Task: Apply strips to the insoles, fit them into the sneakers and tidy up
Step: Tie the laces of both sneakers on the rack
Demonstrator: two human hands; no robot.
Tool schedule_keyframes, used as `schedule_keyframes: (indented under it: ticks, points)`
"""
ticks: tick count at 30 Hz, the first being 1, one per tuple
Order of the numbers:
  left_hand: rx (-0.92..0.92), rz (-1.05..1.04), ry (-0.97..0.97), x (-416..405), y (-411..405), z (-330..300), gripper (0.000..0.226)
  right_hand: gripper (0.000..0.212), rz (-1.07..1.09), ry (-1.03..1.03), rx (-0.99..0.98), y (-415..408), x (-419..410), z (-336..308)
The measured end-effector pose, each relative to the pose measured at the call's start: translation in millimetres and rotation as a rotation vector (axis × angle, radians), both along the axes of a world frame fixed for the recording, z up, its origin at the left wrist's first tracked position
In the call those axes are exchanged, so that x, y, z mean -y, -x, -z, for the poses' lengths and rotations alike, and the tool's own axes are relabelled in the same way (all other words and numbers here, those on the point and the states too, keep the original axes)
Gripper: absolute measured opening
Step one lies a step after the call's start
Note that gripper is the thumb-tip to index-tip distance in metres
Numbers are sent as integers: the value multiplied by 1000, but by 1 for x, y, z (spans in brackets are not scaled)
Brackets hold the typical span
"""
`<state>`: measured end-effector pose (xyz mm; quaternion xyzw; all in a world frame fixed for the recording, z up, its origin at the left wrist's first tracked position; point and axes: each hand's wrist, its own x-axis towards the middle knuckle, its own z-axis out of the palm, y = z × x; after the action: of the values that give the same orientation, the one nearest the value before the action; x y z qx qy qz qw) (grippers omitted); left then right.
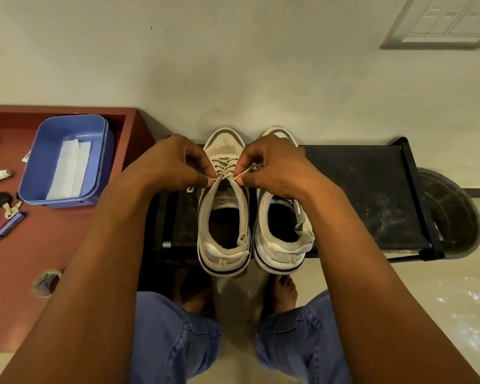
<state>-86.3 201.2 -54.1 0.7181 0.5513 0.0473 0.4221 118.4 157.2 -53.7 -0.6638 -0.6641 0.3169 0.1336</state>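
Head view: L hand [175, 164] & R hand [272, 164] each w/ grip pinched on left sneaker [224, 200] laces [225, 169].

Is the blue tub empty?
No. The blue tub holds folded white paper lying on its bottom.

Both forearms [117, 245] are bare to the frame's edge, with no sleeves, watch or rings showing on the left hand [175, 164] or the right hand [275, 167]. The legs at six o'clock wear faded blue denim jeans [175, 339] with stitched hems. Both feet [281, 293] are bare.
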Motion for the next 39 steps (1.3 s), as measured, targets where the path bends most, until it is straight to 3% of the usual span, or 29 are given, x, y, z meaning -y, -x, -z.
schedule_keyframes:
  ticks: [5, 11, 21, 24, 26, 39]
  points:
    - [-21, -41, -13, -2, -1, 2, 8, 8, 60, 26, -13, 0, -3, 6]
    - [-70, -132, -13, -2, -4, 5, 11, 10, 150, -10, 197, -1, -6, 10]
    - [-48, -132, -78, 2, -8, -4, 8, 10, 153, -83, 209, 3, -5, 4]
    - [-34, -171, -37, 1, -10, -5, 9, 2, 147, -94, 105, 7, -3, 6]
    - [2, -191, 16, 2, -10, -5, 9, 8, 149, -72, 37, 9, -4, 8]
    - [453, -573, 79, 7, -27, -5, 24, 21, 365, -87, -507, 25, -8, 16]
